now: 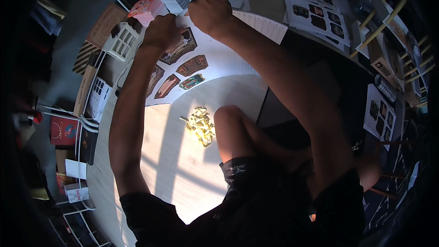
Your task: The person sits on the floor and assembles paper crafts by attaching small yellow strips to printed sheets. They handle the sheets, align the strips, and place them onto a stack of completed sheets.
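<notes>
My left hand (161, 29) is closed, reaching far forward over the upper left part of a large white printed sheet (224, 59). Closed in a fist too, my right hand (211, 11) is a little farther off, at the sheet's far side. The fingertips of both are turned away, so whatever they grip is hidden. Dark, ornate printed shapes show on the sheet below my left wrist, among them a brown curved panel (192, 65), a reddish one (167, 86) and a small teal one (192, 81). Ruled lines run along the sheet's right part.
Yellowish curled scraps (201, 126) lie on the sunlit floor beside my bent knee (228, 114). Stacked pink booklets (148, 10) and a white rack (121, 41) stand at the far left. More printed sheets (315, 18) lie far right, near a shelf with yellow bars (395, 7).
</notes>
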Tool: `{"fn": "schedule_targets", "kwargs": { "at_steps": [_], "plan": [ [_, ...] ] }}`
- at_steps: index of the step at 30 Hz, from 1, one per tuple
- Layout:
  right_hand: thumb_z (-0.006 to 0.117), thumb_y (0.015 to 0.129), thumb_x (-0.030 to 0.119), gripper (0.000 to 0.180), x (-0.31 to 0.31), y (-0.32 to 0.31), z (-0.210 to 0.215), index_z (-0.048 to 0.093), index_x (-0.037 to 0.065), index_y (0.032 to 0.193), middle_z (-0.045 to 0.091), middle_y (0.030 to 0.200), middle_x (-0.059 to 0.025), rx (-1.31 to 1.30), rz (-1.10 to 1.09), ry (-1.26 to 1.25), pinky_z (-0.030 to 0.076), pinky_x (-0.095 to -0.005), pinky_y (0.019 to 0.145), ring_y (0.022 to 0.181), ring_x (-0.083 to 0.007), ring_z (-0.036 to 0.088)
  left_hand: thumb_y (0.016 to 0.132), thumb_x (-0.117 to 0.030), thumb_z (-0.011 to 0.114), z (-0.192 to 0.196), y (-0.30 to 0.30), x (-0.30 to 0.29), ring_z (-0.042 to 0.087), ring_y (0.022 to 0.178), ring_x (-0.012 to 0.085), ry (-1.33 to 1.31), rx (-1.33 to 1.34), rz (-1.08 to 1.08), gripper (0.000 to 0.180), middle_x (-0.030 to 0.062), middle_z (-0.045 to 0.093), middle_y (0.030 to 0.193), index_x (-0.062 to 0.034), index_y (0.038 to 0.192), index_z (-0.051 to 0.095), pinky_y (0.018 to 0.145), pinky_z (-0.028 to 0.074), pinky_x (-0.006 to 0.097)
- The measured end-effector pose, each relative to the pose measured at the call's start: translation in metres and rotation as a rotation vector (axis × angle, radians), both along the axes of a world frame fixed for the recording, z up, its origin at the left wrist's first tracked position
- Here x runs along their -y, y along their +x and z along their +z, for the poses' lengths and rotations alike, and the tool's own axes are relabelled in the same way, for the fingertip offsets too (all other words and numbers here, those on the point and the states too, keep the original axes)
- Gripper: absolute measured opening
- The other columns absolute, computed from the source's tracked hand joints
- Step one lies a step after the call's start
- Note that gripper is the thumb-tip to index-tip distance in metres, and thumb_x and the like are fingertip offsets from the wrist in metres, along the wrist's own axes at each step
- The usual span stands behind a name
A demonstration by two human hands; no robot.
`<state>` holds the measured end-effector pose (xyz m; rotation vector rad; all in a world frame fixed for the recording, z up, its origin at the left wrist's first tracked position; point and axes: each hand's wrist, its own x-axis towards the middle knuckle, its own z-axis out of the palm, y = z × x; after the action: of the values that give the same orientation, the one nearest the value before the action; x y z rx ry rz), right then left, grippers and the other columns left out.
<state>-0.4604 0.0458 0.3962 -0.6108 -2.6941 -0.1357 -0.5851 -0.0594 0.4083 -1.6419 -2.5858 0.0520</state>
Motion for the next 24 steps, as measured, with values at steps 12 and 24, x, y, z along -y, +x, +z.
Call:
{"fn": "schedule_targets", "kwargs": {
  "at_steps": [12,24],
  "plan": [
    [0.067,0.09,0.021,0.016,-0.011,-0.004,-0.011,0.077,0.012,0.098,0.075,0.092,-0.0125,-0.061,0.026,0.116,0.059,-0.0415,0.074,0.087,-0.0286,0.074,0.094,-0.043,0.067,-0.005,-0.009,-0.006,0.07,0.1,0.0375,0.068,-0.036,0.031,0.047,0.0236,0.072,0.104,-0.0008,0.113,0.066,0.089,0.054,0.048],
    [0.068,0.091,0.03,0.023,-0.004,-0.011,-0.009,0.077,0.011,0.099,0.075,0.09,-0.0118,-0.094,-0.009,0.0,0.059,-0.0419,0.074,0.09,-0.0288,0.074,0.087,-0.039,0.076,-0.005,-0.019,-0.018,0.072,0.101,0.0322,0.018,-0.087,-0.036,0.055,0.0182,0.074,0.106,-0.0019,0.126,0.065,0.089,0.055,0.044]
  ]
}}
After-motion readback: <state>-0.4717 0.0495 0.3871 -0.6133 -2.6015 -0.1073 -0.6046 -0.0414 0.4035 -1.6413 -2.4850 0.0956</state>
